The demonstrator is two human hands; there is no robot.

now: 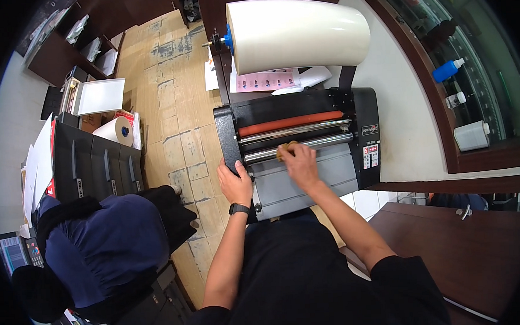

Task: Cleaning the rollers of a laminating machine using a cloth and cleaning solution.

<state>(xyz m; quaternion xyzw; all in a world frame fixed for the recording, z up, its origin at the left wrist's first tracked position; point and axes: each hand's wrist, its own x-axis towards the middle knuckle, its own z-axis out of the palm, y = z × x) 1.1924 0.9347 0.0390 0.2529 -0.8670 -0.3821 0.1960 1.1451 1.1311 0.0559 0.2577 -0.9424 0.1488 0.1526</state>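
In front of me stands a black and grey roll laminator (305, 178) with shiny metal rollers (329, 140) and a red-orange roller (290, 123) behind them. My right hand (300, 165) is closed on a small tan cloth or sponge (287, 149), pressed against the front metal roller. Most of that piece is hidden under the fingers, so its kind is unclear. My left hand (235, 184), with a dark watch on its wrist, grips the front end of the laminator's left side panel (225, 129), thumb and fingers on either side.
A large cream film roll (300, 34) is mounted behind the laminator, above pink printed sheets (264, 81). At left, a person in dark blue (111, 247) bends beside a dark printer (89, 165). A glass case (472, 63) at right holds a blue bottle (446, 70).
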